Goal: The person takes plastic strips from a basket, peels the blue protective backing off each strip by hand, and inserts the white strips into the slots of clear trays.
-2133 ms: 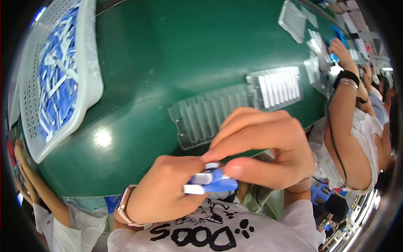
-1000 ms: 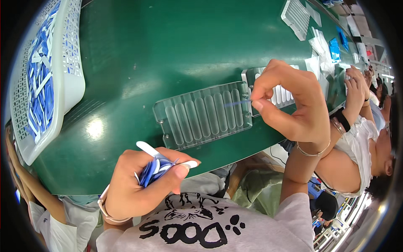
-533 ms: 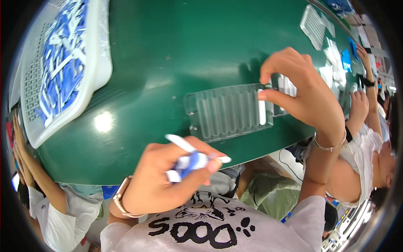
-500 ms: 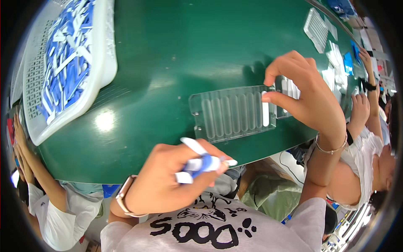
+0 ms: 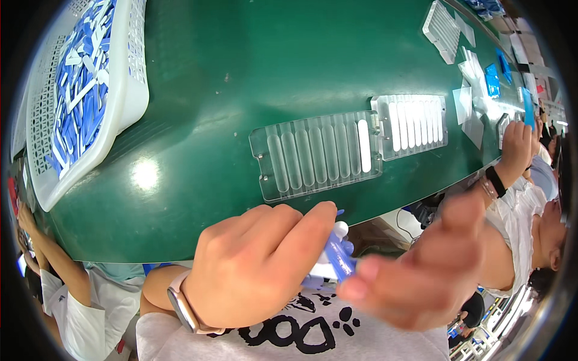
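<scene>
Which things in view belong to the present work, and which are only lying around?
Likely in the work:
blue and white strips, in the left hand
right hand, blurred, close to them
grooved tray, one white strip in it
filled tray beside it
basket of similar strips

Likely lying about:
far grooved tray
blue packets
translucent sheets

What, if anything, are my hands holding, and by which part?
Left hand: blue and white strips, gripped part hidden. Right hand: too blurred to tell.

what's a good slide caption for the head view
Left hand holding blue and white strips, right hand close by, near a clear slotted tray with one white strip in its rightmost slot.
</scene>
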### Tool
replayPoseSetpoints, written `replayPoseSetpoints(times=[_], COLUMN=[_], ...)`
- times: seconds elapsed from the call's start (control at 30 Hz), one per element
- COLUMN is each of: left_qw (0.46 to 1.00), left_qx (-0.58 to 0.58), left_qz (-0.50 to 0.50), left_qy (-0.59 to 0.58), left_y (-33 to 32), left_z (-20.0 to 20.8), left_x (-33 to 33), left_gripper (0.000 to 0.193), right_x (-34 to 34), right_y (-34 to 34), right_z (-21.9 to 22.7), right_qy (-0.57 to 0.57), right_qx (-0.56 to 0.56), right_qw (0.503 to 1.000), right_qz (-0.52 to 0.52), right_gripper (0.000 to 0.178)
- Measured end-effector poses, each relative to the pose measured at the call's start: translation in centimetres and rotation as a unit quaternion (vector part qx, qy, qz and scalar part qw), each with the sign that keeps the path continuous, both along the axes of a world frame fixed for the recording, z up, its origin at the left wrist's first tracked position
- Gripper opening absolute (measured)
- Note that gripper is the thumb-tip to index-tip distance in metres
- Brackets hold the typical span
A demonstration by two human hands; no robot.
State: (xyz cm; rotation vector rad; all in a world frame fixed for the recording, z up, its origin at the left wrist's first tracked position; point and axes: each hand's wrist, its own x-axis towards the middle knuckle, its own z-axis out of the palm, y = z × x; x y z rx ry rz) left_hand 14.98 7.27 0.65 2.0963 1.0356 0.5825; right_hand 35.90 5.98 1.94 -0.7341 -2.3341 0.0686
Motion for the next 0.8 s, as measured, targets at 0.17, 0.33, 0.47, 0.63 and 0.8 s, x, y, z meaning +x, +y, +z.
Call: replayPoseSetpoints(times=[0.17,0.33,0.47,0.63,0.8], left_qw=[0.998,0.994,0.990,0.967,0.896], left_qx=[-0.023,-0.087,-0.103,-0.245,-0.419], left_qz=[0.004,0.041,0.077,0.034,0.013], left_qy=[-0.055,-0.048,-0.055,-0.064,-0.149], left_y=[-0.2,-0.3,-0.1,0.2,0.7], left_z=[-0.5,0.3,-0.2,0.8,0.8], left_x=[0.1,-0.1,-0.3,-1.0,-2.2], left_gripper=[0.043,0.050,0.041,0.022,0.012], right_x=[1.9,2.2,1.1,2.2,2.7], right_y=[-1.4,-2.0,-0.6,2.9,5.7], right_z=[-1.1,-1.8,-2.3,-1.1,-3.5], right_qy=[-0.055,-0.052,0.056,0.129,-0.027], right_qx=[0.210,0.227,0.178,-0.292,-0.236], right_qw=[0.976,0.970,0.981,0.927,0.954], right_qz=[-0.015,-0.066,-0.049,-0.197,-0.185], right_gripper=[0.016,0.015,0.021,0.012,0.020])
